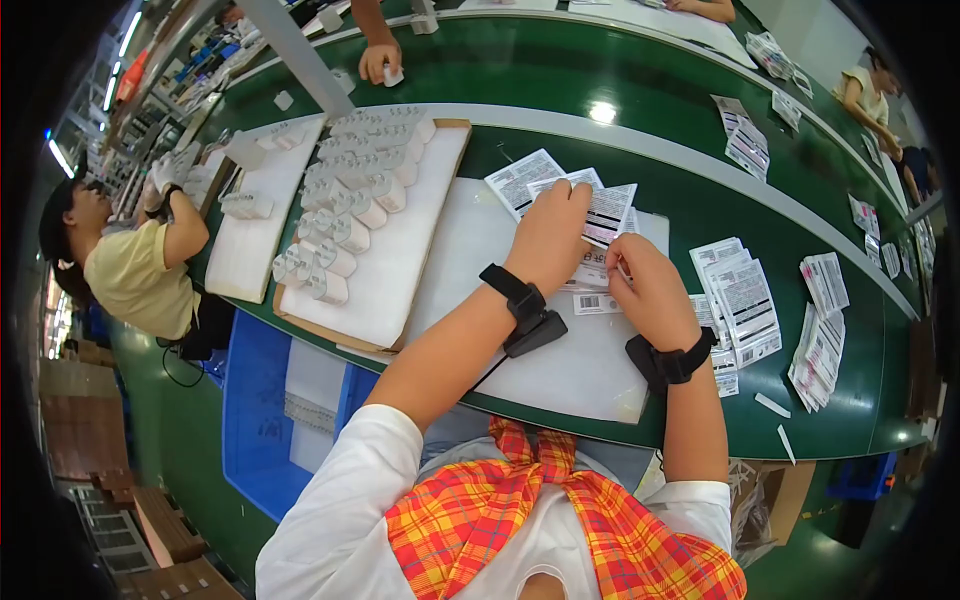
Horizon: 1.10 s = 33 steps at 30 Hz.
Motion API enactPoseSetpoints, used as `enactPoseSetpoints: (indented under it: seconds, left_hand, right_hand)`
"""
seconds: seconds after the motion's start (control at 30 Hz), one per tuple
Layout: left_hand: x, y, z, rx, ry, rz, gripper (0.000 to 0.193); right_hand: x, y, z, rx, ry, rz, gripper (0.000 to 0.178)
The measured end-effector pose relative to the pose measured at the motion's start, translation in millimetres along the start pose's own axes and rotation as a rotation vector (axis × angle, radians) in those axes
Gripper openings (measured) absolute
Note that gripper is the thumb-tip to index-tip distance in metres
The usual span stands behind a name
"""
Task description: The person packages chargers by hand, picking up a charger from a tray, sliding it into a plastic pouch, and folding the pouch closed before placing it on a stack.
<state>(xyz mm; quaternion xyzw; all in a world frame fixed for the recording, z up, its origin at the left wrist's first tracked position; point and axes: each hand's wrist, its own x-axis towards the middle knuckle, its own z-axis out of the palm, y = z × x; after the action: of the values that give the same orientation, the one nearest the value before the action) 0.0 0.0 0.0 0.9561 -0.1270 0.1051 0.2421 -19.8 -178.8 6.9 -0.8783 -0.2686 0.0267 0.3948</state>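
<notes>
Over the white board (600,385) on the green bench, my left hand (550,235) is closed on a white printed packet (608,212). Its fingers lie across the packet's left side, and the thumb is hidden. Close by on the right, my right hand (652,290) has its fingers curled into a pinch at the packet's lower right edge. What sits between those fingertips is too small to make out. Beneath both hands lie more printed packets (518,180), fanned out and partly covered. Black straps circle both wrists.
Rows of small white bottles (365,208) stand on a cardboard-edged tray (375,318) at left. Stacked packets (740,305) and another pile (818,360) lie to the right. A blue bin (250,400) is below left. A co-worker (140,260) works at far left; another person's hand (380,60) reaches in across the bench.
</notes>
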Motion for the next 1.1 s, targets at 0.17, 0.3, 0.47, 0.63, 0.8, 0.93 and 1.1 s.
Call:
enactPoseSetpoints:
  seconds: [0.17, 0.3, 0.47, 0.63, 0.8, 0.93, 1.1]
  left_hand:
    - [-2, -9, -5, -0.118, -0.009, 0.005, 0.062]
    - [-1, -22, -9, -0.314, 0.035, 0.137, 0.055]
    - [3, -22, -16, -0.827, 0.001, 0.238, 0.040]
    - [2, -21, 0, -0.893, 0.079, -0.028, 0.027]
    - [0, 2, 3, -1.172, 0.027, -0.256, 0.022]
    - [3, -16, 13, -1.131, 0.023, -0.328, 0.022]
    - [7, -31, 20, -0.774, -0.061, -0.013, 0.016]
  right_hand:
    - [3, 5, -1, 0.215, 0.051, -0.054, 0.009]
    - [3, 19, 1, 0.526, 0.147, -0.010, 0.010]
    - [2, 17, -11, 1.085, 0.302, 0.079, 0.009]
    - [2, -13, -22, 1.262, 0.231, 0.084, 0.014]
    - [1, 13, -18, 0.600, 0.151, 0.312, 0.020]
    - [11, 12, -20, 0.510, 0.032, 0.560, 0.022]
    - [8, 56, -19, 0.527, 0.293, 0.106, 0.017]
